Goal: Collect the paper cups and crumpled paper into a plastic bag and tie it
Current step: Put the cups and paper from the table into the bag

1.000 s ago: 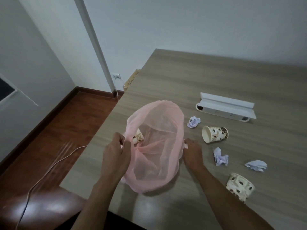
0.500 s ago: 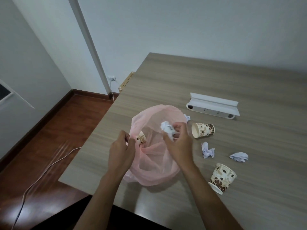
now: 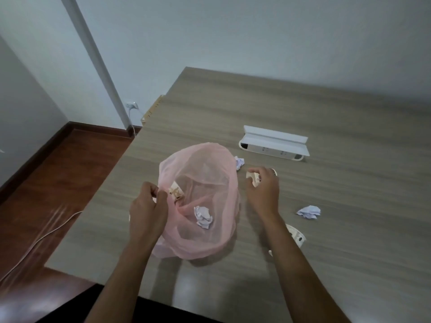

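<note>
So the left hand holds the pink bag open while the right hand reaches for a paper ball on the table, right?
Not quite. The head view shows the right hand closing on a paper cup, not a paper ball. The left hand does hold the pink bag open.

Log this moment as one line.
left hand: grips pink bag rim | right hand: closing on paper cup | in bag: crumpled paper, one cup

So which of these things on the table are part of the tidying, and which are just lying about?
Part of the job:
- pink plastic bag, left hand holding its rim
- crumpled paper in the bag
- cup in the bag
- cup under the right hand
- cup by the right forearm
- paper balls on the table

Just lying about:
- white power strip
- floor cable
</note>
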